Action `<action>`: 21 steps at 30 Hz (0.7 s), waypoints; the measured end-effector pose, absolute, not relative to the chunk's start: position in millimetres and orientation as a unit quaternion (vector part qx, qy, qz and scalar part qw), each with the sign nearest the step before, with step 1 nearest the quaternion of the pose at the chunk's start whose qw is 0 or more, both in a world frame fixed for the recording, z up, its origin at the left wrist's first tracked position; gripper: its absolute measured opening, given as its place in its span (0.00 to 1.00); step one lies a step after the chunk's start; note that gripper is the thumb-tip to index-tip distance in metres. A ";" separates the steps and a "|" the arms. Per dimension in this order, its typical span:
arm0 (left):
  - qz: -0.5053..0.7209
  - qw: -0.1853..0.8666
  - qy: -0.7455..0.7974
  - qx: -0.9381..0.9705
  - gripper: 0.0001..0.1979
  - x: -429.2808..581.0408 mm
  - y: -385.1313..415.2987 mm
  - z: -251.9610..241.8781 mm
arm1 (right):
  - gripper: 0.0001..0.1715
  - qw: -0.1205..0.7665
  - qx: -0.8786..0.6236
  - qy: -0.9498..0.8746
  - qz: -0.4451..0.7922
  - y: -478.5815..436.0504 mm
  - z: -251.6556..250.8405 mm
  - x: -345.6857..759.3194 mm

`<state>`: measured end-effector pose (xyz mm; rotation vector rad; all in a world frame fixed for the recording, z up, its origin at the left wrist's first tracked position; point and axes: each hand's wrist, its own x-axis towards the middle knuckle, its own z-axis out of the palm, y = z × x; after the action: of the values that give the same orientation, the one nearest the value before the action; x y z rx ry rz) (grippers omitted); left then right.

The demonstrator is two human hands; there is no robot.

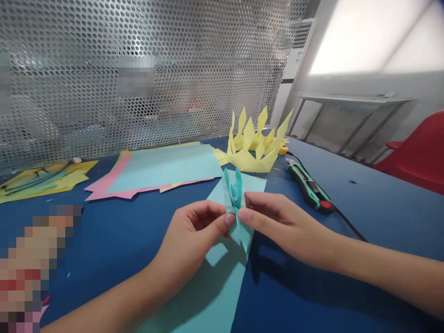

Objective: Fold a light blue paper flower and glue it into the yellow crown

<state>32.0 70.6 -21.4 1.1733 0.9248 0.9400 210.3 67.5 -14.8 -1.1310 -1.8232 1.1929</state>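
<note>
A folded turquoise paper piece point(236, 192), pinched in at its middle, is held upright between both hands. My left hand point(197, 229) is closed on its left side, the thumb pressing near the narrow part. From the right, my right hand point(280, 222) pinches the same piece between thumb and fingers. Its pointed lower end hangs down, and the fingertips behind it are partly hidden. Beneath the hands lies a long light-blue paper sheet point(211, 296) on the blue table point(294, 296).
A yellow paper crown point(255, 159) stands behind my hands. To its right lies a green-black utility knife point(308, 185) beside a dark cable point(348, 226). Stacked light-blue and pink sheets point(163, 166) lie at the back left, yellow scraps point(74, 178) farther left. A perforated metal panel point(194, 41) borders the table.
</note>
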 end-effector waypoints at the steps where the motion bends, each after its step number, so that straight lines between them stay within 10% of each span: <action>1: 0.408 0.640 0.401 0.513 0.13 31.6 70.6 -21.1 | 0.23 0.326 -0.432 -0.709 0.452 67.5 -14.9 210.4; 21: 0.367 0.677 0.329 0.547 0.15 26.4 69.2 -24.3 | 0.20 0.314 -0.405 -0.712 0.480 60.3 -11.3 209.3</action>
<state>26.4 69.2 -24.3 1.2294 0.7404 0.8247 209.3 60.3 -11.3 -1.0676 -1.8768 1.2652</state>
